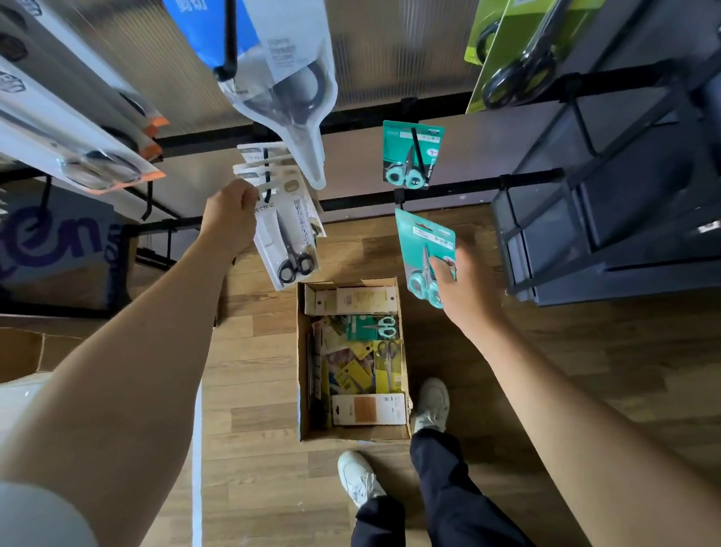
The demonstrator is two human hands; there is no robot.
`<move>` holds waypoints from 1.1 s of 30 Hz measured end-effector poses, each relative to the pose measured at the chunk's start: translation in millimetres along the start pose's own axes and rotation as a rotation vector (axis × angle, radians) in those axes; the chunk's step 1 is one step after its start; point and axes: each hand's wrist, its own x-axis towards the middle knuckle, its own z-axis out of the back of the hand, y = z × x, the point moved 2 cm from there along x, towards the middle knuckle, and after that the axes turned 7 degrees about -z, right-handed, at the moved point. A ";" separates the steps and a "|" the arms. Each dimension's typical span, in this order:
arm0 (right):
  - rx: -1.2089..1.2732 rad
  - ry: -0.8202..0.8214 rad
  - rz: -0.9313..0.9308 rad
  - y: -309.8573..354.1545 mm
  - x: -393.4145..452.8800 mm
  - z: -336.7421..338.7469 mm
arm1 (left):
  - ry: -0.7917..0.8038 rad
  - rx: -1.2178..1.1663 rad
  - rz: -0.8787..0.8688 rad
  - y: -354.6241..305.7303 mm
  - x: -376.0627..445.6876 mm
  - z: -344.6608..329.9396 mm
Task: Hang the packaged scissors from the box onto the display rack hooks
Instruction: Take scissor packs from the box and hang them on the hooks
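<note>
We pinch white pack [286,241] left hand [229,215], teal pack [427,257] gripped right hand [461,290]; line each hole squarely onto its hook [400,198].

Count: 2 hands [230,213] [465,286], 3 teal scissor packs [411,154] [427,252] [372,327] (one hung, one held, one boxed), 1 box [302,355], 2 white shoes [432,404] [358,474], white packs stacked, number unclear.
</note>
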 end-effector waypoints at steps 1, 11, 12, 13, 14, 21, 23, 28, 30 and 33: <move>0.000 0.000 -0.001 0.3 1.6 1.1 | -0.004 0.011 0.004 0.1 3.1 -0.3; -0.049 -0.010 0.061 15.1 18.3 5.3 | -0.034 0.172 0.063 -1.9 5.9 -1.5; -0.035 0.000 0.053 17.8 21.2 5.3 | -0.045 0.162 0.064 -2.3 5.1 -1.5; -0.018 0.009 0.040 20.2 24.7 5.9 | -0.063 0.162 0.061 -3.0 3.4 -2.1; -0.006 0.014 0.032 22.5 28.6 7.1 | -0.091 0.174 0.056 -4.5 0.1 -2.9; -0.063 0.022 0.015 31.0 60.7 17.3 | -0.267 0.203 0.114 -13.9 -40.7 -26.4; -0.066 0.034 0.004 29.9 66.6 18.2 | -0.218 0.221 0.148 -10.9 -49.2 -35.8; -0.069 0.065 -0.010 25.7 75.7 14.8 | -0.098 0.275 0.175 2.4 -71.0 -57.9; -0.056 0.080 -0.009 25.1 77.0 12.5 | -0.049 0.303 0.188 8.4 -79.0 -66.8; -0.028 0.072 -0.029 24.4 81.3 9.5 | 0.009 0.306 0.217 11.2 -86.8 -78.6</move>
